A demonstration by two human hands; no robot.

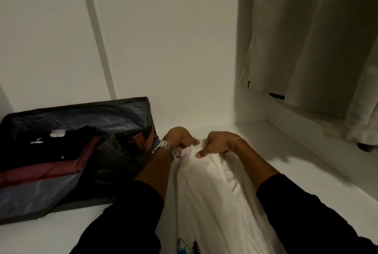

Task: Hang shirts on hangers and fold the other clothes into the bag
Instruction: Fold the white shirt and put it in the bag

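Head view: both hands meet at the far end of a white T-shirt [206, 196] that lies stretched along a white shelf [290, 167] toward the camera. The left hand [181, 139], with a metal link watch [166, 148] on its wrist, has its fingers curled into the cloth and grips the shirt's edge. The right hand [216, 143], wearing a thin bracelet [237, 143], also pinches the fabric, its thumb stretched out over the fold. Near the bottom edge the shirt shows a printed picture [190, 246] of a dark pine tree and a blue mountain; no words can be read there. Just left of the hands sits an open dark storage bag [114, 108] with a grey lining. Inside it lie a folded black garment [47, 147] with a small white logo, too blurred to read, a pale neck label, and a maroon garment [51, 168] beneath. Pale clothes [306, 38] hang at upper right.
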